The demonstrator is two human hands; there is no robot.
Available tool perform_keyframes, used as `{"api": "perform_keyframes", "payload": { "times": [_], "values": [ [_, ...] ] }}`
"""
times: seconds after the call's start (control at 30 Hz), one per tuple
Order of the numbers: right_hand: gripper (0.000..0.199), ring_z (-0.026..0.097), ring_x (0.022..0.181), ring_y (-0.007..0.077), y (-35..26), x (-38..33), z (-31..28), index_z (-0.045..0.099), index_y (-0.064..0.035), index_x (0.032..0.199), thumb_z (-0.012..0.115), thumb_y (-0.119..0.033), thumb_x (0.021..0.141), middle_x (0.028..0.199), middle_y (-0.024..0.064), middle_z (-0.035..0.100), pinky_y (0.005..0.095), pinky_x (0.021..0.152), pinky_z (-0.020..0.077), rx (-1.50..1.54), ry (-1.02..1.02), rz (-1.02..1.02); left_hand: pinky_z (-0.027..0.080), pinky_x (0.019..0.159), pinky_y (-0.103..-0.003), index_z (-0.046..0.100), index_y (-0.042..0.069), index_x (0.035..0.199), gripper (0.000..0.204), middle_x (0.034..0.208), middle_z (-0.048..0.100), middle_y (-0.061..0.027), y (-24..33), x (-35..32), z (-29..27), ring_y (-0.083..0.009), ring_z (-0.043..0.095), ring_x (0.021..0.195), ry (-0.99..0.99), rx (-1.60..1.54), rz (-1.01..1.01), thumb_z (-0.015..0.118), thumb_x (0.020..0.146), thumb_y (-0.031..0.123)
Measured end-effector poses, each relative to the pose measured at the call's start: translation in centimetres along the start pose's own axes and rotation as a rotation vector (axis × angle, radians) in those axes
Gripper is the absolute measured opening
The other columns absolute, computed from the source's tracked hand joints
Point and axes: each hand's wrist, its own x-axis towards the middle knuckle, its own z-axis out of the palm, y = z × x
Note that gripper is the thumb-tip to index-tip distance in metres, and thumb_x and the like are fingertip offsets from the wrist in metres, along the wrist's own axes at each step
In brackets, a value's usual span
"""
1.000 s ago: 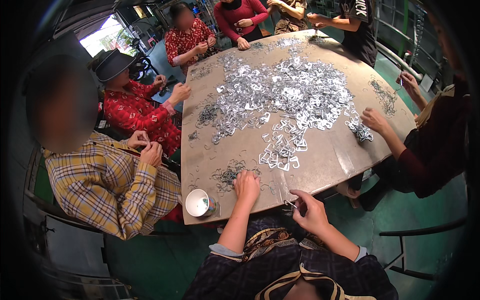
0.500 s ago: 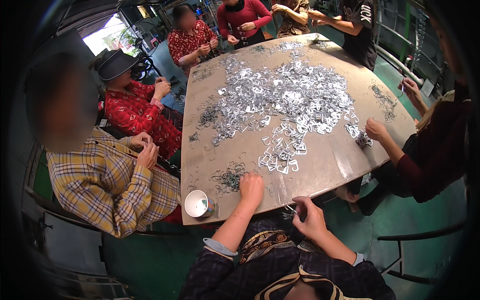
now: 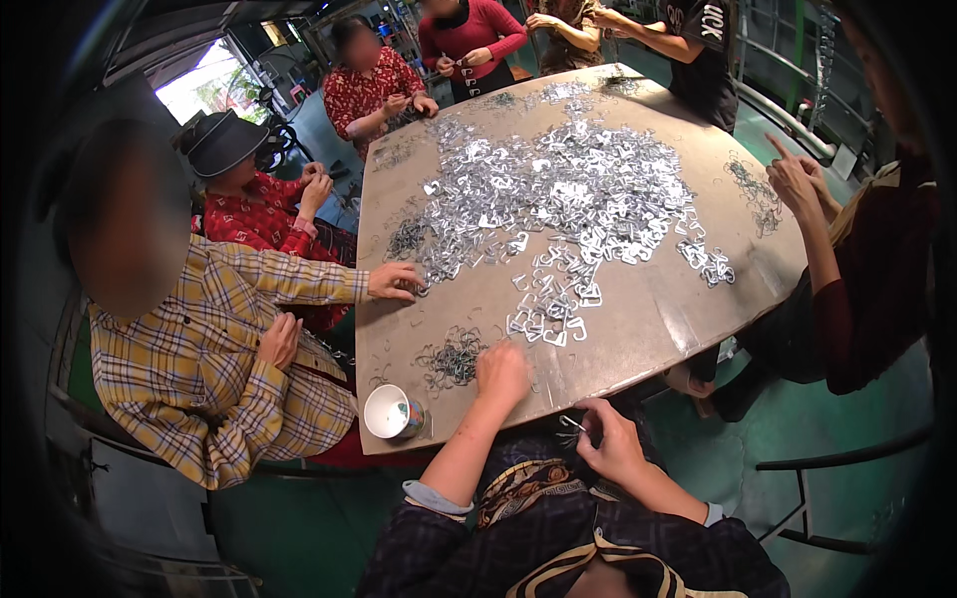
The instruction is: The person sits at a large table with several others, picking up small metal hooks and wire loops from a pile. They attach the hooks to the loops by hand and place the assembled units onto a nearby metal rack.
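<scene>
Wire clips (image 3: 451, 361): dark heap on desk (image 3: 638, 329), just left of my left hand (image 3: 501, 371), whose grip rests loose on the desk, holding nothing. Likely light, springy, prone to tangle; pinch one loop. Right hand (image 3: 610, 442): grip clamped on one clip (image 3: 570, 426), below desk edge.

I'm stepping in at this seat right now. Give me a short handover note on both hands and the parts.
Left hand: flat on the table, fingers at the small heap of dark wire clips.
Right hand: off the table edge, pinching a small metal piece.
Big pile of shiny metal parts lies mid-table; white cup at the near left corner.
Done: cannot tell. Left: most of the pile looks unsorted.
</scene>
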Motion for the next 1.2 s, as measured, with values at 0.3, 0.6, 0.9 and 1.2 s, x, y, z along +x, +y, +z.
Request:
{"api": "perform_keyframes", "payload": {
  "times": [0.3,0.6,0.9,1.2],
  "values": [
    [0.046,0.065,0.068,0.0236,-0.3,0.5,-0.2,0.053,-0.0065,0.115,0.065,0.001,0.072,0.079,0.0097,0.060,0.0329,0.063,0.0516,-0.059,-0.020,-0.001,0.049,0.077,-0.040,0.070,0.003,0.091,0.014,0.087,0.066,-0.0126,3.8,-2.1,-1.4,-0.0321,0.062,0.084,-0.225,-0.611,0.136,0.066,0.082,0.012],
    [0.043,0.065,0.067,0.0235,-1.4,0.7,-0.3,0.053,-0.0050,0.111,0.067,0.001,0.071,0.077,0.0095,0.061,0.0329,0.062,0.0514,0.001,-0.053,0.030,0.049,0.074,-0.037,0.070,0.002,0.090,0.011,0.084,0.068,-0.0110,2.7,-5.8,-4.7,-0.0271,0.063,0.081,-0.401,-0.779,0.305,0.069,0.082,0.010],
    [0.013,0.062,0.067,0.0202,-0.7,0.2,-0.6,0.068,-0.0006,0.084,0.074,-0.002,0.072,0.075,0.0090,0.060,0.0300,0.060,0.0494,0.134,-0.088,0.048,0.049,0.072,-0.031,0.070,-0.002,0.089,0.010,0.084,0.069,-0.0106,1.8,-6.8,-5.0,-0.0213,0.064,0.079,-0.416,-0.918,0.216,0.069,0.081,0.005],
    [0.012,0.060,0.065,0.0189,-0.3,-0.8,-0.1,0.067,-0.0007,0.080,0.076,-0.002,0.072,0.075,0.0081,0.060,0.0289,0.058,0.0469,0.085,-0.035,-0.012,0.050,0.074,-0.034,0.072,0.003,0.084,0.016,0.084,0.069,-0.0089,-2.9,-3.3,-3.0,-0.0225,0.064,0.080,-0.171,-0.413,-0.227,0.072,0.079,0.018]
  ]
}}
